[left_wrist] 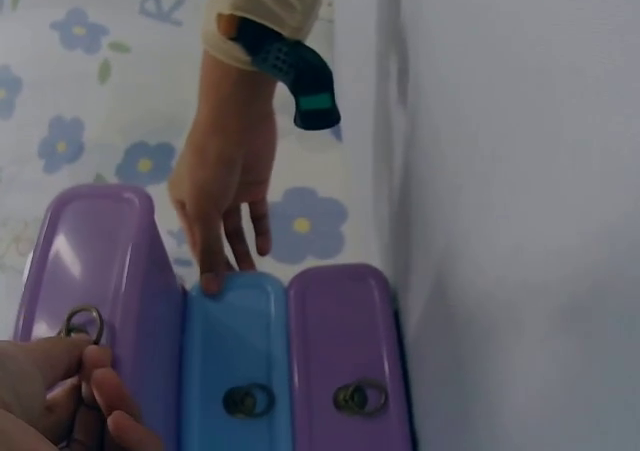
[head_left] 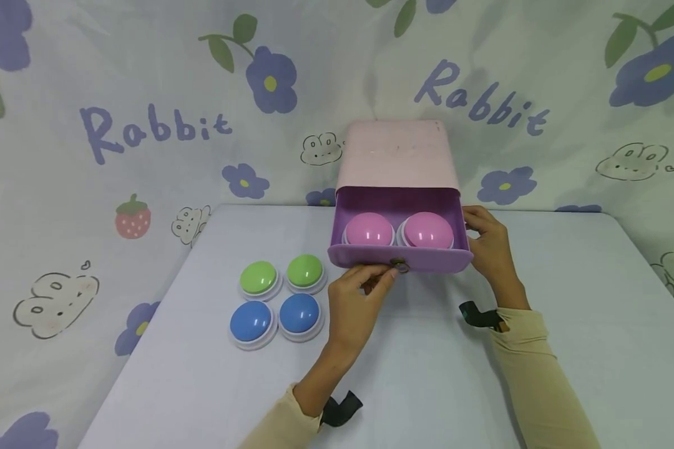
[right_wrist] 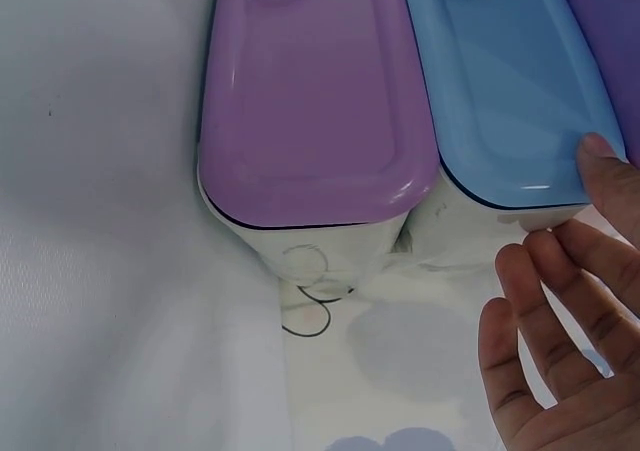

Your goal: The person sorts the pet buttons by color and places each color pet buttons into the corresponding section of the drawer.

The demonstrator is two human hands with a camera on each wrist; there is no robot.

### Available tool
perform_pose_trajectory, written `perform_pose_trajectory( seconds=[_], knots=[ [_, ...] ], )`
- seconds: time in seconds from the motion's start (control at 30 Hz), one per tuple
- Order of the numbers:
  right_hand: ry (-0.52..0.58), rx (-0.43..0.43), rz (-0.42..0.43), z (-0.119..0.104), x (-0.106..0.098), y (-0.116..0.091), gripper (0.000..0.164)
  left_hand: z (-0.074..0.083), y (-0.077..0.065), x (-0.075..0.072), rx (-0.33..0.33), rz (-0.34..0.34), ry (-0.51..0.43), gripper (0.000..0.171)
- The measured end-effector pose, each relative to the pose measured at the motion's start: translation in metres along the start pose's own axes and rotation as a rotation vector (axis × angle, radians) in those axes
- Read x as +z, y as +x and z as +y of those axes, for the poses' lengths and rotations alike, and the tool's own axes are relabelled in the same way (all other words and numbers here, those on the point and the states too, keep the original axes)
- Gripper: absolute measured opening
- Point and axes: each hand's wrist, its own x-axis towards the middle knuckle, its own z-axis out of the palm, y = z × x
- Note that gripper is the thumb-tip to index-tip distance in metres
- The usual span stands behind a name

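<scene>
Rabbit-print backdrop; white worktop. One purple drawer, far centre, jutting from its cabinet, two pink domes inside. My left hand: angled far-right, fingers pinching the drawer's ring. Right hand: cabinet's right side, thumb on blue drawer, fingers slightly apart.

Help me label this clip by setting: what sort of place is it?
Probably a staged tabletop recording spot: a white table backed by a "Rabbit"-printed sheet, and a dark device worn at each wrist.
</scene>
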Motion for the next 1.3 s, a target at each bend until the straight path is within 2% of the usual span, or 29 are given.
perform_pose_trajectory(
  seconds=[0.37,0.6,0.7,0.8,1.3],
  knots=[
    [0.032,-0.009,0.001,0.001,-0.002,0.0,0.031,-0.001,0.003,0.003,0.012,0.015,-0.006,0.011],
    [-0.004,0.055,-0.039,0.0,0.0,-0.003,0.029,-0.001,0.002,0.002,0.001,0.026,0.019,0.01],
    [0.002,0.047,-0.049,-0.001,0.001,-0.004,0.029,-0.002,0.002,0.0,0.015,0.026,0.027,0.009],
    [0.001,0.024,-0.032,-0.001,0.0,-0.003,0.029,-0.002,0.006,-0.001,0.033,0.02,0.028,0.009],
    [0.004,0.027,-0.003,-0.001,0.003,-0.002,0.029,-0.009,0.024,-0.002,0.025,-0.006,-0.01,0.009]
  ],
)
